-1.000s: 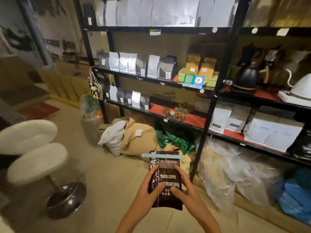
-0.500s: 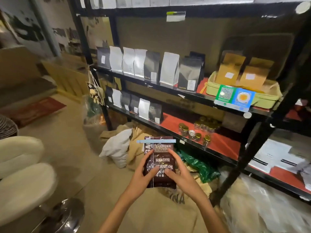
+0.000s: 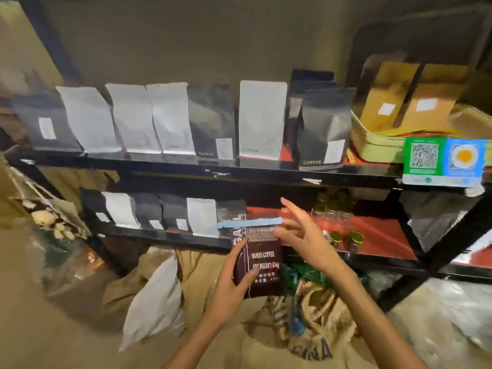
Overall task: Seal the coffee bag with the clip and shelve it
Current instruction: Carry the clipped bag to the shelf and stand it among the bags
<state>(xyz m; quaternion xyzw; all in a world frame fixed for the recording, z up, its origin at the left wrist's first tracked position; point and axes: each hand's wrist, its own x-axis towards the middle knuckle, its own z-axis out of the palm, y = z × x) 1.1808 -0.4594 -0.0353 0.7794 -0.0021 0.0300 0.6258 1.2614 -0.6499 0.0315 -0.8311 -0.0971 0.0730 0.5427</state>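
Nearest the camera, two bare forearms are reaching up from the bottom edge over a burlap sack (image 3: 306, 339) and a pale cloth bag (image 3: 157, 296) lying on the floor. The left hand (image 3: 234, 283) is clamping one dark coffee bag (image 3: 262, 265), thumb across its printed front and fingers wrapping behind its left edge, holding it upright in the air just in front of the lower shelf's front edge (image 3: 170, 237). One pale blue clip (image 3: 249, 223) is sitting across the bag's top, sticking out past the bag on the left. The right hand (image 3: 303, 235) is hanging just right of the bag's top with fingers spread apart, gripping nothing; motion blur is hiding whether its fingertips are touching the clip.

Behind, the lower shelf is carrying about six standing pouches on its left part, and a cluster of small gold-lidded jars (image 3: 346, 238) on the right. Between them, bare red shelf surface (image 3: 380, 230) is lying open directly behind the held bag.

Farther up, the upper shelf (image 3: 239, 170) is holding eight or so upright pouches in grey, white and black, tightly side by side. At its right, a yellow-green tray (image 3: 372, 147) is holding two brown paper bags, with a green-and-blue QR sign (image 3: 443, 161) leaning at its front.
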